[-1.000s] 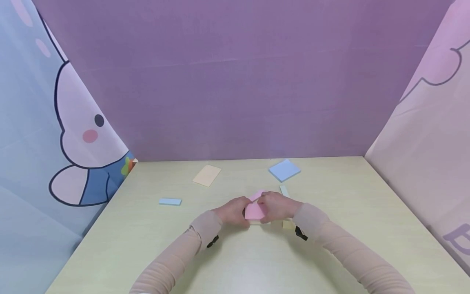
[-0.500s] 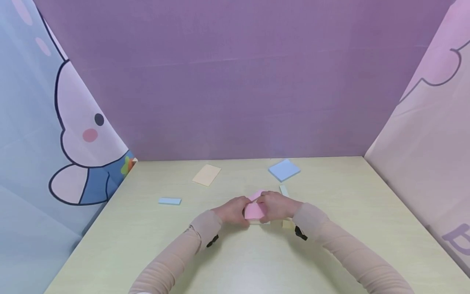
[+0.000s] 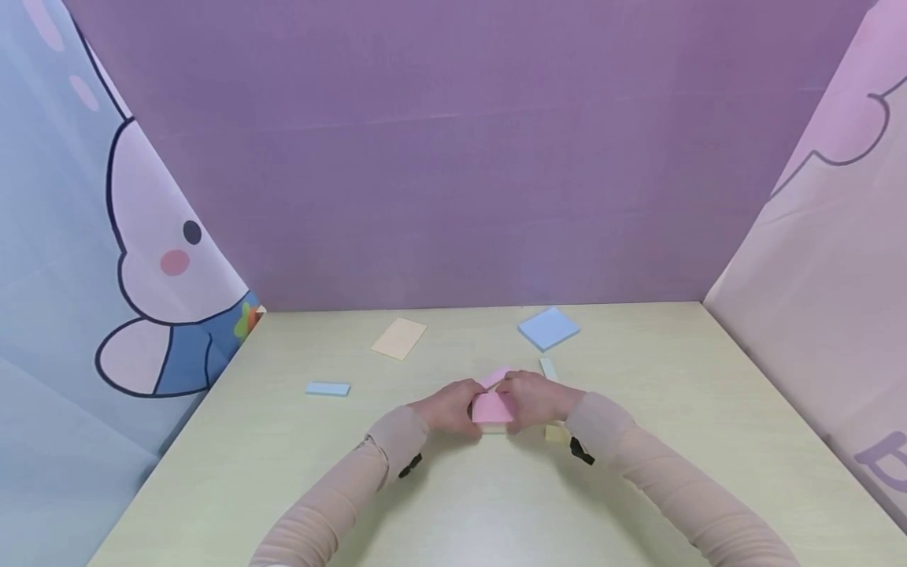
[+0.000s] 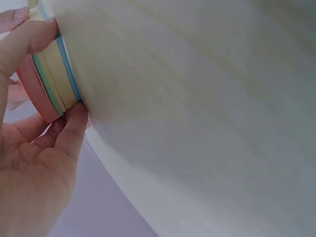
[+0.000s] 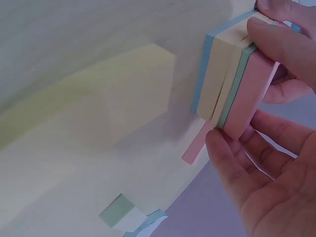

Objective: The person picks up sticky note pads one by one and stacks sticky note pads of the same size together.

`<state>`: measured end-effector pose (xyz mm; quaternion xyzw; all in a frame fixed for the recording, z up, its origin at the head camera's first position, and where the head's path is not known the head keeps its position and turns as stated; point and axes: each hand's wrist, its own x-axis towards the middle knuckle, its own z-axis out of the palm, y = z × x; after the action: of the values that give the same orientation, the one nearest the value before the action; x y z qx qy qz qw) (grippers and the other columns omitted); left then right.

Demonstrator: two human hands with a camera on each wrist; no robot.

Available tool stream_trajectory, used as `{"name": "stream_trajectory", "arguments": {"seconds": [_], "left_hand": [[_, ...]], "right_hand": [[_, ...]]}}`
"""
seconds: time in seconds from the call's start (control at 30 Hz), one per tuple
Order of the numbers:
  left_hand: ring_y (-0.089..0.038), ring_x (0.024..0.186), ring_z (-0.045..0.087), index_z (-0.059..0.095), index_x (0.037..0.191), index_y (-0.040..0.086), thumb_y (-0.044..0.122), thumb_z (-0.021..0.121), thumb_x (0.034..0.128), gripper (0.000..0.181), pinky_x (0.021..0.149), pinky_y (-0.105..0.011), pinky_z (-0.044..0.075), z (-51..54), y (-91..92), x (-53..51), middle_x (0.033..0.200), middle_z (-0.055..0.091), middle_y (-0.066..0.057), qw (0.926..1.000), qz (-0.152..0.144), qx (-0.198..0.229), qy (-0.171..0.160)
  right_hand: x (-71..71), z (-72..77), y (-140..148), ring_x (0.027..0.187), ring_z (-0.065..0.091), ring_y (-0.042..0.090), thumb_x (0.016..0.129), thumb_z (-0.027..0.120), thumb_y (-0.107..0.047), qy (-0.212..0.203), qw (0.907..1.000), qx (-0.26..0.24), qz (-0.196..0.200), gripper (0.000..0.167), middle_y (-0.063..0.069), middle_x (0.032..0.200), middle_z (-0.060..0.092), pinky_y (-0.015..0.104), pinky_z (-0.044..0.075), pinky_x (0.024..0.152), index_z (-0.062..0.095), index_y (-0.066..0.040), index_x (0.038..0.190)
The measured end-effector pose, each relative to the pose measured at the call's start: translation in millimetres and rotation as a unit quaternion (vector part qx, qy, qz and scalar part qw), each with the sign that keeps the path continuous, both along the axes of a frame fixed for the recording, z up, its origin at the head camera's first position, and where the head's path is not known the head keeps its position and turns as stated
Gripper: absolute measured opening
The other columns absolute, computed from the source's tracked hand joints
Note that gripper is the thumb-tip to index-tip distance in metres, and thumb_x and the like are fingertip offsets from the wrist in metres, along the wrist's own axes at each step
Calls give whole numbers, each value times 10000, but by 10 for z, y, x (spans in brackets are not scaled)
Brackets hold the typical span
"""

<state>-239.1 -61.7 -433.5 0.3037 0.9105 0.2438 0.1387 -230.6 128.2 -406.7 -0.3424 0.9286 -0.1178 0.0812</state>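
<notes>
The table (image 3: 453,504) was pale yellow and flat. A stack of coloured pieces (image 3: 492,409) seemed to sit on it near the middle, pink on top, then green, then cream, with blue at the bottom. A pink strip (image 3: 498,376) lay just behind. To the right were a thin green piece (image 3: 549,368) and a yellow piece (image 3: 556,434), both partly hidden. A peach square (image 3: 400,339) and a blue square (image 3: 549,328) lay at the back. A light blue strip (image 3: 328,389) was alone on the left.
</notes>
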Motion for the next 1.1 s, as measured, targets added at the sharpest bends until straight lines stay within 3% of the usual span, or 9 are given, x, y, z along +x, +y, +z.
{"name": "stream_trajectory", "arguments": {"seconds": [0.43, 0.83, 1.1], "left_hand": [[-87, 784, 496, 596, 1065, 64, 76, 766, 614, 482, 749, -197, 417, -2, -5, -11, 891, 549, 41, 9999, -96, -40, 119], [-80, 795, 494, 602, 1067, 57, 97, 768, 619, 479, 767, -189, 416, -31, -3, -21, 919, 546, 35, 9997, -126, -103, 199], [-81, 789, 493, 604, 1075, 50, 88, 772, 612, 494, 762, -192, 419, -21, -2, -16, 898, 538, 34, 9999, -80, -62, 87]], "right_hand": [[26, -19, 11, 877, 533, 179, 631, 789, -199, 120, 9999, -83, 11, 522, 58, 1001, 597, 352, 447, 820, 617, -10, 1086], [32, -38, 26, 919, 529, 156, 632, 819, -214, -320, 9990, -167, -269, 563, 30, 1064, 596, 342, 444, 851, 600, -54, 1125], [25, -99, 85, 828, 509, 125, 637, 793, -154, -598, 9970, -347, -334, 473, -8, 970, 598, 323, 438, 778, 599, -60, 1058]]}}
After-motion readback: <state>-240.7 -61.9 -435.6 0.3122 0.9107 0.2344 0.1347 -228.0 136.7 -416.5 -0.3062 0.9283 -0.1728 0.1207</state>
